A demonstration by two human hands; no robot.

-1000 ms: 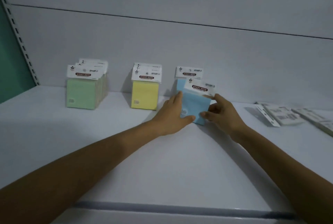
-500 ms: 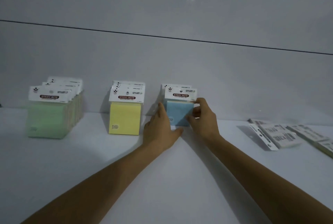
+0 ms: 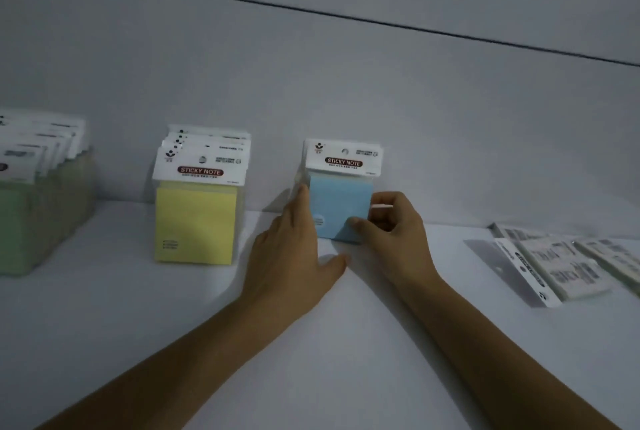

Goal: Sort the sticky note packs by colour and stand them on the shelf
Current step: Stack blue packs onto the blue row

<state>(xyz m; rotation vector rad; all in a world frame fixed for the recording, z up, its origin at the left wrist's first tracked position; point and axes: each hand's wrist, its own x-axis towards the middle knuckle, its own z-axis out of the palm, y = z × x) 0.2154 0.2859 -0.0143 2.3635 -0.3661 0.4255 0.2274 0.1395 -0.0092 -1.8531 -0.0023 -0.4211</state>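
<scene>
Blue sticky note pack [image 3: 341, 204] stood upright at the centre of the frame, on the white shelf [image 3: 311, 343] and close to the back panel [image 3: 346, 83]; whether a second blue one stood behind it could not be told. The left hand [image 3: 294, 256] lay with straight fingers along the pack's left side, touching but not gripping. The right hand [image 3: 394, 232] pinched the lower right edge between curled thumb and fingers.

Left of centre stood the yellow packs [image 3: 195, 222], ranked front to back; at the far left edge, blurred, the green packs [image 3: 31, 222]; at the right edge several unsorted packs [image 3: 561, 267] lay flat, their colours unreadable.

The pack seemed to be getting squared and steadied, with release the likely next step, and the risk lay there. It looked narrow at the base and carried a card header on top. Letting go of one side first, or dragging the thumb away, could tip it forward onto its face; a sideways nudge from the left hand could skew it toward the yellow row.
</scene>
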